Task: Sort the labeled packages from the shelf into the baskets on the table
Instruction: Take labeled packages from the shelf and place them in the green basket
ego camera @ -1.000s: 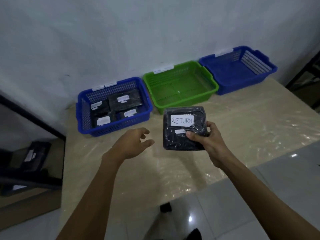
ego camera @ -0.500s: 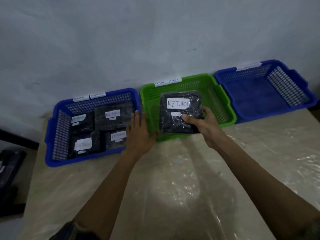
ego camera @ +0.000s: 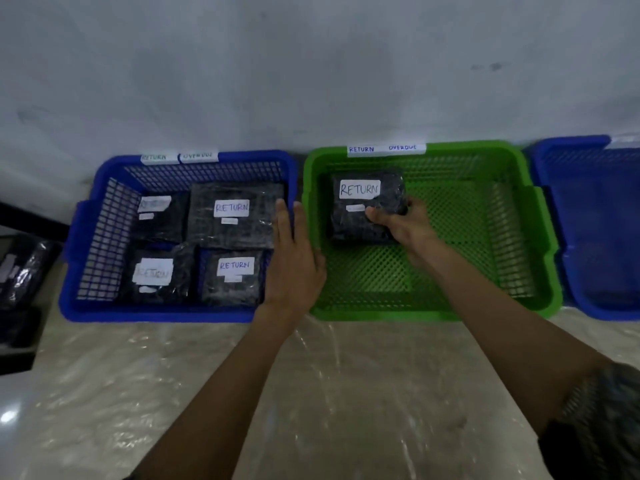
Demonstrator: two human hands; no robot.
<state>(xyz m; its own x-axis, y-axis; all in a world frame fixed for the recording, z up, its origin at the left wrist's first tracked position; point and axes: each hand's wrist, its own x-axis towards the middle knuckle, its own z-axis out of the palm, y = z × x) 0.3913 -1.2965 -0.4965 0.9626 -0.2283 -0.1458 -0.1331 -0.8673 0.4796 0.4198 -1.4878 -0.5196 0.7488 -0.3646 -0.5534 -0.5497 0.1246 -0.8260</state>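
My right hand grips a black package with a white RETURN label, low inside the back left of the green basket. I cannot tell whether the package touches the basket floor. My left hand lies flat with fingers together on the right rim of the left blue basket, holding nothing. That basket holds several black packages labelled RETURN. Both baskets carry white tags reading RETURN and OVERDUE on their back rims.
A second blue basket stands at the right edge, cut off by the frame. The baskets line up against a white wall on a plastic-covered table. More black packages lie on a dark shelf at far left.
I have come closer to the baskets. My right hand has lowered the RETURN package into the green basket. My left hand stays on the rim between the two baskets.
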